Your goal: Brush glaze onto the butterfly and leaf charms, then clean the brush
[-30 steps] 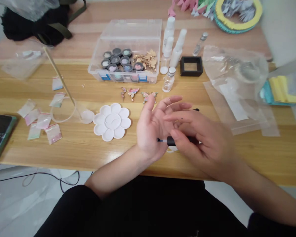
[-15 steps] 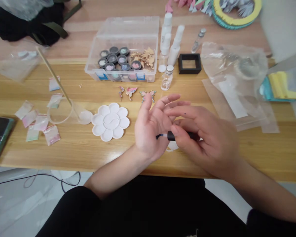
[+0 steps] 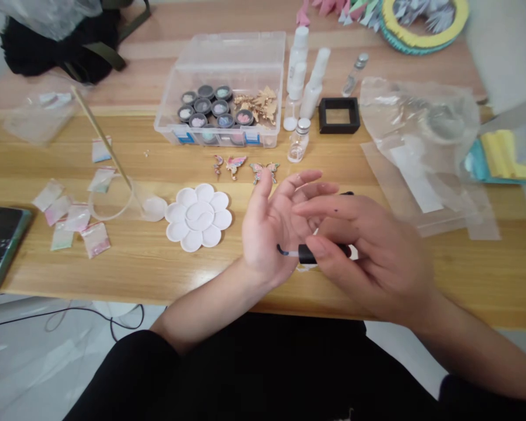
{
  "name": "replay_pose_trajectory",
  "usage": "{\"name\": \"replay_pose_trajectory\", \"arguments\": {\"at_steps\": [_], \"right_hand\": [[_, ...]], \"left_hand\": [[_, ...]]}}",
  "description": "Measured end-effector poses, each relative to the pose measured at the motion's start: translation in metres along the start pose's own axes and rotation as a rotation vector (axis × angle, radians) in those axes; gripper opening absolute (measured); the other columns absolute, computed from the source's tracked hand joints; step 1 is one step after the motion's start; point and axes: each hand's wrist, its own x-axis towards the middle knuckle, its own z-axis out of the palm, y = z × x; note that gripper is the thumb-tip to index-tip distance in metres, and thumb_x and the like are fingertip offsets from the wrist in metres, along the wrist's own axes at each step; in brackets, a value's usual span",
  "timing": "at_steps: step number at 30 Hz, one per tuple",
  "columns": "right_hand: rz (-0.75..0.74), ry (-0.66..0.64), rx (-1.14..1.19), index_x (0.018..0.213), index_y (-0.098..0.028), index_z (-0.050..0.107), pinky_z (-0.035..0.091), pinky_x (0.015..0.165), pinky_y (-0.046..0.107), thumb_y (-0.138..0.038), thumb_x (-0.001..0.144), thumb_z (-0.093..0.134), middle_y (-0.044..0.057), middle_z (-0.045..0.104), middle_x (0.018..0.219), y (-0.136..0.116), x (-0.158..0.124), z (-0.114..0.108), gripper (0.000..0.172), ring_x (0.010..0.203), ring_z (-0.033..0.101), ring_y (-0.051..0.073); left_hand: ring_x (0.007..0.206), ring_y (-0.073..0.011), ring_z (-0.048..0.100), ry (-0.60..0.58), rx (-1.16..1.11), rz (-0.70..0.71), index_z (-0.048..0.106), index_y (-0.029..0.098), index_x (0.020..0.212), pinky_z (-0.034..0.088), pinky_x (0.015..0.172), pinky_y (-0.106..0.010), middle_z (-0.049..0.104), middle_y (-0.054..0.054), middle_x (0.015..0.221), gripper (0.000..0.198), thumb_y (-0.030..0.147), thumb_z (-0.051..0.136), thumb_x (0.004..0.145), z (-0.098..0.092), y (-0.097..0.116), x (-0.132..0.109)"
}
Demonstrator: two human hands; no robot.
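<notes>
My left hand (image 3: 274,225) is held palm up above the table's front edge, fingers stretched out and slightly spread, holding nothing. My right hand (image 3: 368,251) pinches a small brush (image 3: 304,252) with a black handle between thumb and fingers. The dark brush tip rests on the heel of my left palm. Just beyond my hands lie small colourful butterfly charms (image 3: 264,171) and a white flower-shaped palette (image 3: 199,217).
A clear plastic box (image 3: 228,70) holds several small jars and gold charms. White bottles (image 3: 304,73), a glass vial (image 3: 298,141) and a black square frame (image 3: 339,114) stand beside it. Small sachets (image 3: 70,219), a phone (image 3: 0,242), a plastic cup with stick (image 3: 114,196) lie left; plastic bags (image 3: 416,134) right.
The brush tip has shifted slightly across my left palm. Both hands stay almost in place; the view moved a little.
</notes>
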Motion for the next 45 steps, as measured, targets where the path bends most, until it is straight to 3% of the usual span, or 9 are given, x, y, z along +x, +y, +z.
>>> {"name": "replay_pose_trajectory", "arguments": {"at_steps": [3, 8, 13, 21, 26, 31, 35, 40, 45], "right_hand": [[0.015, -0.009, 0.032, 0.118, -0.028, 0.064, 0.056, 0.063, 0.028, -0.031, 0.094, 0.051, 0.000, 0.075, 0.105, 0.002, 0.000, 0.001, 0.026, 0.084, 0.071, 0.018], [0.031, -0.007, 0.006, 0.112, -0.027, 0.066, 0.054, 0.060, 0.027, -0.035, 0.093, 0.051, 0.001, 0.075, 0.101, 0.003, 0.000, 0.003, 0.025, 0.094, 0.071, 0.022], [0.030, -0.038, 0.035, 0.117, -0.026, 0.062, 0.051, 0.057, 0.025, -0.034, 0.094, 0.052, 0.000, 0.075, 0.102, 0.003, 0.000, 0.004, 0.026, 0.085, 0.072, 0.018], [0.012, 0.009, -0.028, 0.116, -0.025, 0.063, 0.049, 0.055, 0.024, -0.031, 0.094, 0.051, -0.001, 0.073, 0.085, 0.005, -0.001, 0.004, 0.025, 0.075, 0.069, 0.016], [-0.013, 0.004, -0.014, 0.108, -0.026, 0.067, 0.050, 0.053, 0.026, -0.031, 0.096, 0.048, -0.001, 0.075, 0.088, 0.007, 0.000, 0.004, 0.023, 0.069, 0.069, 0.015], [-0.064, 0.061, -0.063, 0.101, -0.023, 0.067, 0.047, 0.048, 0.028, -0.026, 0.095, 0.049, -0.001, 0.076, 0.083, 0.007, 0.001, 0.005, 0.019, 0.060, 0.067, 0.015], [-0.055, 0.100, -0.109, 0.109, -0.022, 0.064, 0.047, 0.047, 0.028, -0.027, 0.094, 0.052, 0.000, 0.076, 0.086, 0.010, 0.000, 0.007, 0.020, 0.064, 0.070, 0.016], [-0.021, 0.175, -0.167, 0.113, -0.024, 0.059, 0.049, 0.052, 0.025, -0.028, 0.094, 0.054, -0.002, 0.077, 0.094, 0.014, -0.002, 0.010, 0.021, 0.072, 0.072, 0.014], [-0.038, 0.113, -0.133, 0.108, -0.024, 0.062, 0.045, 0.051, 0.024, -0.029, 0.093, 0.054, -0.003, 0.075, 0.084, 0.011, -0.003, 0.010, 0.018, 0.067, 0.070, 0.014]], "left_hand": [[0.105, -0.0272, 0.066, -0.002, -0.009, -0.001, 0.065, 0.019, 0.091, 0.053, 0.085, -0.035, 0.071, -0.007, 0.092, 0.054, 0.060, 0.030, 0.096, 0.000, 0.000, 0.000], [0.097, -0.0232, 0.068, -0.042, -0.038, 0.004, 0.066, 0.018, 0.090, 0.055, 0.081, -0.032, 0.070, -0.005, 0.090, 0.054, 0.060, 0.032, 0.096, -0.003, -0.001, 0.001], [0.108, -0.0268, 0.067, -0.024, 0.000, 0.001, 0.066, 0.020, 0.092, 0.056, 0.084, -0.036, 0.070, -0.005, 0.093, 0.054, 0.062, 0.031, 0.096, -0.003, 0.000, 0.001], [0.085, -0.0167, 0.068, -0.055, -0.036, -0.009, 0.065, 0.019, 0.089, 0.054, 0.076, -0.028, 0.068, -0.003, 0.088, 0.063, 0.064, 0.021, 0.097, -0.002, 0.000, 0.002], [0.088, -0.0196, 0.069, -0.088, -0.016, 0.007, 0.063, 0.020, 0.093, 0.055, 0.075, -0.031, 0.068, -0.005, 0.089, 0.061, 0.064, 0.020, 0.097, -0.003, -0.002, 0.003], [0.094, -0.0242, 0.070, -0.089, 0.009, 0.020, 0.061, 0.020, 0.094, 0.055, 0.087, -0.040, 0.070, -0.007, 0.090, 0.056, 0.060, 0.022, 0.098, -0.002, -0.002, 0.003], [0.092, -0.0237, 0.072, -0.057, -0.005, 0.017, 0.064, 0.020, 0.091, 0.057, 0.087, -0.042, 0.069, -0.005, 0.082, 0.056, 0.059, 0.023, 0.098, -0.002, -0.002, 0.004], [0.097, -0.0247, 0.071, -0.108, -0.021, 0.023, 0.064, 0.020, 0.090, 0.058, 0.086, -0.042, 0.070, -0.006, 0.083, 0.058, 0.058, 0.021, 0.098, -0.003, -0.003, 0.005], [0.083, -0.0180, 0.071, -0.096, -0.059, 0.024, 0.064, 0.018, 0.088, 0.058, 0.079, -0.033, 0.069, -0.004, 0.085, 0.056, 0.058, 0.026, 0.098, -0.002, -0.003, 0.004]]}}
